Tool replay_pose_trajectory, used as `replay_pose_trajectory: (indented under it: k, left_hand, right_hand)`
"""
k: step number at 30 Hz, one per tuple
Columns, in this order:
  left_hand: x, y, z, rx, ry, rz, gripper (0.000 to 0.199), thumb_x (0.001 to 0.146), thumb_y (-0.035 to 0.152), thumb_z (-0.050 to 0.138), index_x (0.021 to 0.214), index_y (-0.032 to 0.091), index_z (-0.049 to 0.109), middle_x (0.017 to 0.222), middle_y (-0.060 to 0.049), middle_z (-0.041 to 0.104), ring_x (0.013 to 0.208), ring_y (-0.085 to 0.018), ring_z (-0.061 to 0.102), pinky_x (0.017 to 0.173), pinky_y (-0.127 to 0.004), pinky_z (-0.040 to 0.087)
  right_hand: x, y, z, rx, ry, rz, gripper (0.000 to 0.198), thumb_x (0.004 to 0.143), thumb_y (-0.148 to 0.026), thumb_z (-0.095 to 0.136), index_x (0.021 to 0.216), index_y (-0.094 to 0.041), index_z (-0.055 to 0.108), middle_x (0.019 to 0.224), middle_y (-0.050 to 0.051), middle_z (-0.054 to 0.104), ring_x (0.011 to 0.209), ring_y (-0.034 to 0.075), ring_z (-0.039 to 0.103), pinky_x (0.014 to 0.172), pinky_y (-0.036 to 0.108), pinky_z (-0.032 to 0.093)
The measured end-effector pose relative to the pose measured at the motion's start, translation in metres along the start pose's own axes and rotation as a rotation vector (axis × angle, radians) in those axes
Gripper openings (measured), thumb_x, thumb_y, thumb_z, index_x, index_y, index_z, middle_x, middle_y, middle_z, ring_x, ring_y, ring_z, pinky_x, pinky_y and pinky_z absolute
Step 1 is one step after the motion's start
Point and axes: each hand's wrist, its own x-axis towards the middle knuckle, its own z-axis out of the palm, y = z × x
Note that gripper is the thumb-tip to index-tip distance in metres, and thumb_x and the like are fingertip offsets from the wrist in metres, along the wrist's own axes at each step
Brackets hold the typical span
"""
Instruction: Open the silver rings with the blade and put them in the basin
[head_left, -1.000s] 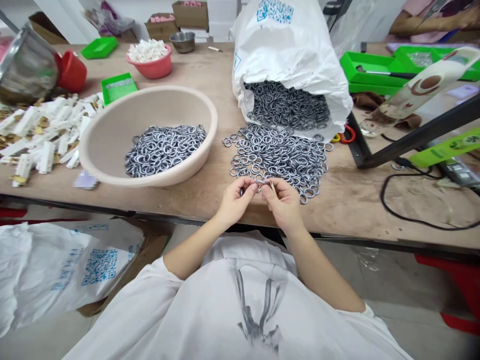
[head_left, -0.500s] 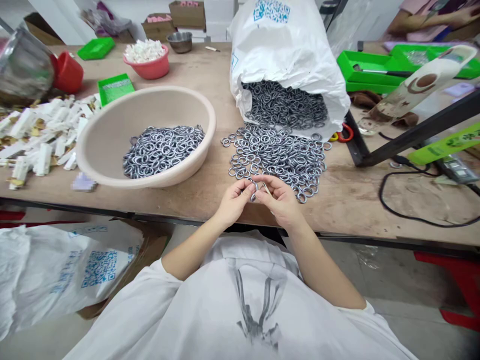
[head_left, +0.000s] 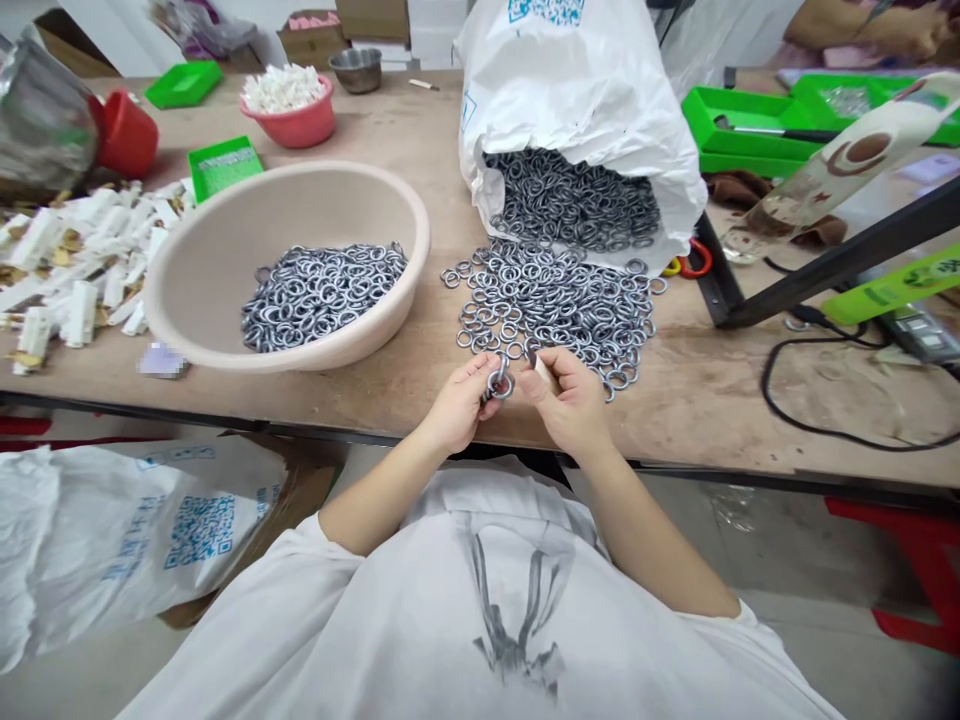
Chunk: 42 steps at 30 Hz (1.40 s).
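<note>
My left hand (head_left: 457, 408) is closed on several grey metal rings (head_left: 500, 381), which stick out past the thumb and fingers. Just to its right, my right hand (head_left: 576, 408) grips a small tool (head_left: 546, 375) with a pale handle and a dark tip; its exact kind is unclear. A small gap separates the two hands. Behind them lies a loose pile of matching rings (head_left: 559, 300), spilling from the mouth of a white sack (head_left: 577, 95). To the left, a beige basin (head_left: 199, 250) holds many more rings (head_left: 322, 300).
White pieces (head_left: 82, 255) are heaped at the far left, near a red cup (head_left: 129, 133) and a pink bowl (head_left: 300, 125). On the right stand a black metal frame (head_left: 832, 265), green trays (head_left: 739, 110) and a black cable (head_left: 772, 405). A co-worker's arms (head_left: 862, 28) show beyond.
My hands have drawn slightly apart. The rings in my left hand now show more fully, and the tool in my right hand has turned. The camera view has shifted a little.
</note>
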Motion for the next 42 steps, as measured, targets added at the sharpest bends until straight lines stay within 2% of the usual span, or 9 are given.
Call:
replay_pose_trajectory:
  k: [5, 9, 13, 17, 19, 24, 29, 36, 42]
  left_hand:
    - [-0.004, -0.002, 0.002, -0.019, 0.036, 0.007, 0.043, 0.071, 0.052, 0.08, 0.084, 0.015, 0.06, 0.065, 0.005, 0.044, 0.051, -0.005, 0.034, 0.041, -0.015, 0.025]
    - [-0.004, -0.006, 0.001, -0.007, -0.005, 0.012, 0.046, 0.07, 0.056, 0.079, 0.082, 0.015, 0.062, 0.064, 0.005, 0.044, 0.053, -0.006, 0.035, 0.042, -0.015, 0.026]
    - [-0.003, -0.007, 0.0, 0.001, -0.046, 0.004, 0.047, 0.069, 0.056, 0.081, 0.08, 0.015, 0.062, 0.063, 0.004, 0.045, 0.054, -0.005, 0.037, 0.044, -0.015, 0.027]
    - [-0.002, -0.006, 0.0, -0.004, -0.012, -0.009, 0.046, 0.07, 0.055, 0.08, 0.078, 0.015, 0.059, 0.064, 0.004, 0.047, 0.054, -0.005, 0.04, 0.043, -0.014, 0.026]
    - [-0.002, -0.003, 0.0, -0.017, 0.008, 0.002, 0.045, 0.072, 0.054, 0.079, 0.077, 0.015, 0.057, 0.064, 0.004, 0.048, 0.052, -0.005, 0.039, 0.042, -0.014, 0.025]
    - [-0.002, 0.002, -0.001, -0.04, 0.033, 0.029, 0.045, 0.072, 0.052, 0.079, 0.072, 0.015, 0.053, 0.063, 0.005, 0.047, 0.049, -0.003, 0.037, 0.039, -0.014, 0.023]
    - [-0.002, 0.0, -0.001, -0.02, 0.029, 0.04, 0.045, 0.073, 0.053, 0.077, 0.071, 0.016, 0.052, 0.06, 0.006, 0.042, 0.048, -0.004, 0.033, 0.039, -0.014, 0.024]
    - [-0.002, -0.001, -0.003, 0.007, 0.028, 0.044, 0.047, 0.073, 0.055, 0.077, 0.071, 0.016, 0.052, 0.06, 0.006, 0.041, 0.048, -0.003, 0.032, 0.04, -0.015, 0.024]
    - [0.001, 0.001, -0.007, 0.02, 0.001, 0.015, 0.048, 0.07, 0.055, 0.079, 0.071, 0.016, 0.05, 0.059, 0.006, 0.039, 0.048, -0.004, 0.031, 0.041, -0.015, 0.022]
  right_hand:
    - [-0.002, -0.005, 0.003, -0.057, -0.093, -0.058, 0.029, 0.084, -0.042, 0.072, 0.106, -0.023, 0.069, 0.089, 0.001, 0.069, 0.077, 0.016, 0.06, 0.072, 0.029, 0.047]
    - [0.0, -0.006, 0.01, -0.013, -0.099, -0.046, 0.02, 0.084, -0.04, 0.07, 0.093, -0.021, 0.07, 0.077, -0.001, 0.064, 0.068, 0.014, 0.055, 0.064, 0.027, 0.044]
    - [0.001, -0.004, 0.015, 0.105, -0.038, 0.005, 0.026, 0.082, -0.046, 0.071, 0.082, -0.021, 0.065, 0.07, -0.002, 0.059, 0.063, 0.013, 0.052, 0.061, 0.026, 0.044]
    - [0.005, -0.003, 0.012, 0.178, -0.038, 0.053, 0.036, 0.082, -0.057, 0.068, 0.087, -0.021, 0.064, 0.074, -0.001, 0.063, 0.064, 0.014, 0.057, 0.062, 0.028, 0.047]
    - [0.004, -0.004, 0.006, 0.095, -0.017, -0.013, 0.036, 0.088, -0.057, 0.062, 0.091, -0.022, 0.064, 0.079, 0.001, 0.066, 0.067, 0.015, 0.058, 0.064, 0.028, 0.046]
    - [-0.007, -0.01, -0.005, -0.363, -0.056, -0.311, 0.027, 0.096, -0.043, 0.056, 0.083, -0.021, 0.064, 0.068, 0.0, 0.059, 0.062, 0.013, 0.051, 0.059, 0.027, 0.037]
    - [-0.012, -0.012, -0.002, -0.526, -0.113, -0.45, 0.021, 0.097, -0.038, 0.056, 0.092, -0.021, 0.067, 0.073, 0.001, 0.063, 0.065, 0.014, 0.054, 0.06, 0.027, 0.036]
    - [-0.011, -0.012, -0.003, -0.54, -0.138, -0.376, 0.025, 0.097, -0.043, 0.054, 0.087, -0.024, 0.066, 0.072, 0.002, 0.062, 0.066, 0.016, 0.054, 0.061, 0.029, 0.034]
    - [-0.008, -0.008, -0.002, -0.479, -0.142, -0.292, 0.033, 0.096, -0.045, 0.054, 0.073, -0.022, 0.06, 0.067, 0.0, 0.058, 0.061, 0.014, 0.05, 0.059, 0.028, 0.032]
